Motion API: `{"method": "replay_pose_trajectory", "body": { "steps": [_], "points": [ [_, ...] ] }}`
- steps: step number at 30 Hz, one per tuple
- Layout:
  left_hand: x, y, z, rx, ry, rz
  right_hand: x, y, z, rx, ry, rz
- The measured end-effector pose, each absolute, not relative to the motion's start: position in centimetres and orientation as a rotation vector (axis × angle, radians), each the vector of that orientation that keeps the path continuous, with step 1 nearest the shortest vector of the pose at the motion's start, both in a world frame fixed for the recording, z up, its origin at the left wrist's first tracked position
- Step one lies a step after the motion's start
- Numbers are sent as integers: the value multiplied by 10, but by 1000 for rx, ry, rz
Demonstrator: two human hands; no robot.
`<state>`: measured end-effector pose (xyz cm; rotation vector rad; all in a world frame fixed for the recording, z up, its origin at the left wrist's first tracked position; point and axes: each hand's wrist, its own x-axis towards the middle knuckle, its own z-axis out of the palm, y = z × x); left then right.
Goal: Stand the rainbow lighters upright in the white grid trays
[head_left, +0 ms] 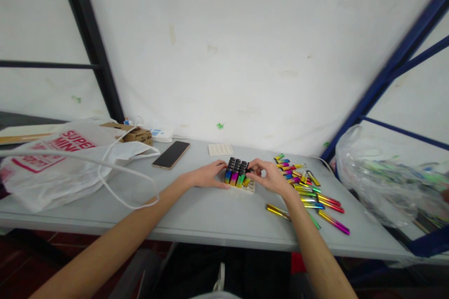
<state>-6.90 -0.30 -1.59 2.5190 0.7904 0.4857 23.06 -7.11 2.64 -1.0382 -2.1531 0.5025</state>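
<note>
Several lighters (233,177) with black tops and shiny multicoloured bodies stand upright in rows in a white tray (249,189). My left hand (209,175) is around the left side of this tray, thumb at the front corner and fingers toward the back. At the right side of the rows, my right hand (264,173) pinches a lighter by its black top (249,170); the fingers partly hide it. Loose metallic tubes (308,189) in gold, red, green, blue and purple lie scattered right of my right hand, some behind the forearm.
Behind the rows lies another white tray (220,149). A phone (171,154) lies on the grey table (210,215) to the left. Farther left are a white plastic bag (87,149) and a cardboard box (138,135). A clear plastic bag (365,177) is at the right.
</note>
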Motion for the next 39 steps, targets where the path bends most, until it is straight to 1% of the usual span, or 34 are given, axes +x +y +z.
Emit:
{"method": "replay_pose_trajectory", "body": {
  "steps": [5,12,19,24,30,34,39],
  "points": [
    [-69,-4,-16,2521,779,506,234,-70,27,-1022,-2158,578],
    [-69,-1,-19,2530,796,482,232,-74,28,-1031,-2152,571],
    [-69,0,-19,2540,798,475,251,-81,44,-1140,-1990,417],
    [-70,1,-19,2519,806,465,286,-119,56,-1294,-2232,419],
    [-71,2,-20,2510,781,497,338,-154,36,-1510,-2205,207],
    [-71,0,-17,2520,811,481,365,-154,23,-1654,-2139,109],
    [-70,-1,-15,2507,831,474,367,-141,6,-1649,-2127,62]
  ]
}}
